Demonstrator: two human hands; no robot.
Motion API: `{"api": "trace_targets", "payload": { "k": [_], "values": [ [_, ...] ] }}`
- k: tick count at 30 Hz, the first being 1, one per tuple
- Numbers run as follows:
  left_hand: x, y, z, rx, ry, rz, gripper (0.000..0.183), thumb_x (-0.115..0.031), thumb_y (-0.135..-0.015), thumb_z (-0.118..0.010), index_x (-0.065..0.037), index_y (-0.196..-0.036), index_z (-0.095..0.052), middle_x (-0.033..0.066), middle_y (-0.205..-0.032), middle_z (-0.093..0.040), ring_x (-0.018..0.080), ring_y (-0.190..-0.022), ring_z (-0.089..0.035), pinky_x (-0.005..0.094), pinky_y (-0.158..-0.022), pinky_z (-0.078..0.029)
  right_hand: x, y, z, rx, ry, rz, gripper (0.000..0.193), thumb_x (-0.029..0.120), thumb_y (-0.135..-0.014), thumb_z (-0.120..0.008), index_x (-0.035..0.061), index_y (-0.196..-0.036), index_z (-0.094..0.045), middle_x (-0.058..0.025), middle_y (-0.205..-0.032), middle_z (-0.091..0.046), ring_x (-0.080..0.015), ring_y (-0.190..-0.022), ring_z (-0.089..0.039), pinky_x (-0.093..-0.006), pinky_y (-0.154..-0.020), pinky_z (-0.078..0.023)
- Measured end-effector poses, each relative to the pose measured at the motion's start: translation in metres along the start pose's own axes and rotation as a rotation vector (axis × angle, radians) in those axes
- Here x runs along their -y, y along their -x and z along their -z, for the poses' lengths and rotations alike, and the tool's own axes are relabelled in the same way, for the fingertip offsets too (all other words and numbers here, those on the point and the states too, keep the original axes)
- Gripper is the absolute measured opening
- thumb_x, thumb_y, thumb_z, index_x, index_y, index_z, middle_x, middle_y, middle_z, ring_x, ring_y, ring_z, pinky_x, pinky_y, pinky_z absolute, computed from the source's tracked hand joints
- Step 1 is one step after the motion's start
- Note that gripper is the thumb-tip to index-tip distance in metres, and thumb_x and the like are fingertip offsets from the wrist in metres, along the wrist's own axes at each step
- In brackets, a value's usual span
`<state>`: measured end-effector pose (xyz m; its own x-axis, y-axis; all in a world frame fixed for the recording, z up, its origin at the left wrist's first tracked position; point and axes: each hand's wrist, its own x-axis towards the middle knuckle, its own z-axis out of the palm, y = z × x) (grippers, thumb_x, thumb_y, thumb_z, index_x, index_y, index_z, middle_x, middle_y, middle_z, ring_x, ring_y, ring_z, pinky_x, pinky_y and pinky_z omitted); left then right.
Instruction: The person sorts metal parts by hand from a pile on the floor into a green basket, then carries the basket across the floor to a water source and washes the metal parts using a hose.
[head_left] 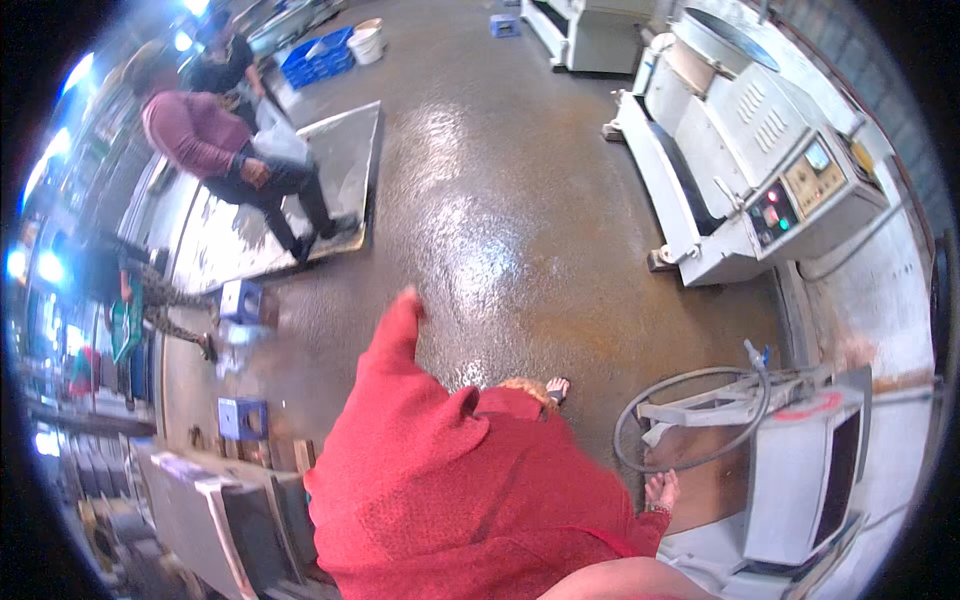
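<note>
Wearing a red sleeve, my left arm reaches forward over the wet floor [540, 240]. Only a small blurred part of my left hand [411, 297] shows past the cuff, and its fingers cannot be made out. My right hand [662, 491] hangs low at my right side with fingers apart and nothing in it. Just beyond it is a looped grey hose [622, 415] with a blue-tipped end, lying over a white metal frame [690, 405]. My sandalled foot [558, 389] shows below the red cloth.
A white machine [700, 150] with a control panel stands at the right. At the left, a person in a maroon top [195, 135] steps on a metal floor plate [345, 150]; another person [225, 60] is behind. Blue stools [243, 418] and a grey cabinet [205, 520] stand nearer.
</note>
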<state>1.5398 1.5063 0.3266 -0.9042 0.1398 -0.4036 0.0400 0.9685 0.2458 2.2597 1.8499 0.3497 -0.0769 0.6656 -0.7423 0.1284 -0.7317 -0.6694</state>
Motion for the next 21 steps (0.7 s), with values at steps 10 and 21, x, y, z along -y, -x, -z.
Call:
{"api": "trace_targets", "payload": {
  "k": [10, 21],
  "values": [
    [-0.297, -0.025, 0.512, -0.727, 0.191, 0.259, 0.055, -0.035, -0.087, -0.039, -0.009, -0.134, -0.025, 0.0120, -0.122, -0.049, 0.0249, -0.112, -0.049, 0.0415, -0.095, -0.035, 0.188, -0.205, 0.120, -0.139, 0.332, 0.067, 0.047, 0.046, -0.082, -0.051, 0.0058, -0.106, -0.056, -0.0078, -0.094, -0.056, -0.0219, -0.086, -0.051, -0.0403, -0.070, -0.043],
    [-0.305, 0.128, 0.044, 0.384, 0.463, -0.159, 0.022, -0.022, -0.084, -0.051, -0.006, -0.090, -0.065, 0.0064, -0.069, -0.061, 0.0154, -0.054, -0.056, 0.0312, -0.049, -0.046, 0.175, -0.281, 0.149, -0.350, 0.884, 0.004, 0.053, 0.034, -0.077, -0.048, -0.0046, -0.114, -0.050, -0.0177, -0.111, -0.054, -0.0304, -0.103, -0.049, -0.0369, -0.088, -0.038]
  ]
}}
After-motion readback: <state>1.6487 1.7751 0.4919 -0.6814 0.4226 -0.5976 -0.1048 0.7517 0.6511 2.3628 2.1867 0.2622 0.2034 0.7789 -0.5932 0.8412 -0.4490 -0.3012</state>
